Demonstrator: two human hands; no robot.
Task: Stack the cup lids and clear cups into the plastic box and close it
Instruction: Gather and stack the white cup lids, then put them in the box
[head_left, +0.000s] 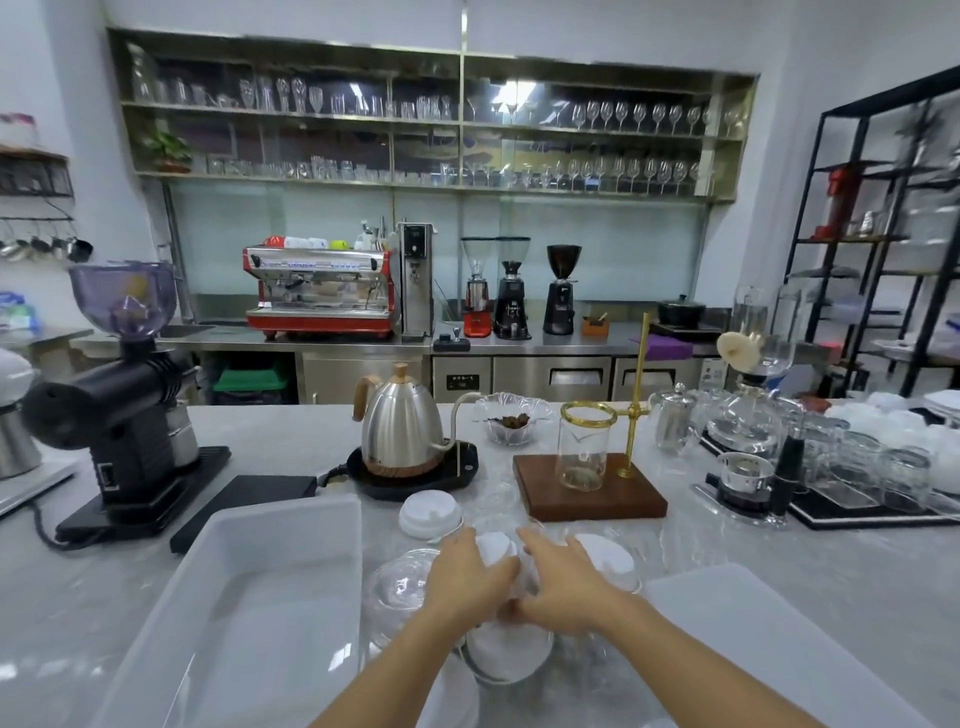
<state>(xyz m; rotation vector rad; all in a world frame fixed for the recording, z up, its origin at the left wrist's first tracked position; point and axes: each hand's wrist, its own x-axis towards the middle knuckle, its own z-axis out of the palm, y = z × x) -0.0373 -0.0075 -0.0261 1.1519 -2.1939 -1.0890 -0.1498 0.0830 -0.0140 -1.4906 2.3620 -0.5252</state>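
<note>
Lids, white ones, are sitting at the heart of this moment: both hands are closing around one white cup lid (497, 552) in the middle of the counter. The left hand (467, 577) is curling its fingers over the lid's near-left side, and the right hand (563, 587) is reaching in from the other side, its fingers lying forward against what looks like a clear cup beneath or beside the lid; whether the right hand is truly gripping or only steadying, I cannot tell.

Just beyond the grip, another white lid (430, 512) is lying apart on the counter. Just right of the hands a third white lid (605, 558) is resting, seemingly on a clear cup, though the clear plastic is too faint to read surely. Just left of the grip a clear dome lid (400, 590) is standing, and beneath the wrists, nearer the person, a larger white lid (506, 652) is waiting.

Further left, the plastic box (291, 525) is lying open and appears to be holding nothing yet. Off to the right, a flat white panel, probably the box lid (753, 623), is lying on the counter.

Judging from this, the task is only beginning: gathering is under way, nothing is packed, and stacking, loading and closing all remain.
</note>
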